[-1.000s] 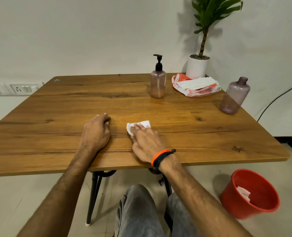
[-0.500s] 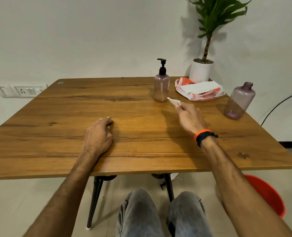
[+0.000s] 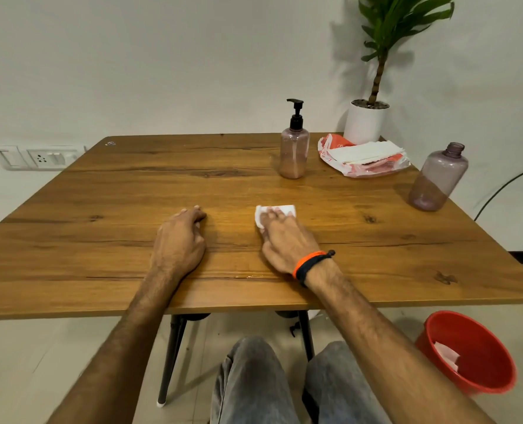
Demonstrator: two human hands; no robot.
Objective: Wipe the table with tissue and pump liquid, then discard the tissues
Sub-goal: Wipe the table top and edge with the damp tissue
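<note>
A folded white tissue lies flat on the wooden table near its middle. My right hand presses it down with straight fingers laid over it. My left hand rests on the table to the left of the tissue, its fingers loosely curled and holding nothing. A pump bottle with a black pump head stands at the back of the table. Beside it on the right lies an orange and white tissue pack. A red bin stands on the floor at the right, with a used tissue inside.
An uncapped purple bottle stands near the table's right edge. A potted plant sits at the back right corner. A wall socket is at the left and a black cable runs at the right. My knees are under the front edge.
My right hand was out near the pump bottle holding the tissue up; it has come back toward me and now presses the tissue flat on the table. My left hand has stayed put.
</note>
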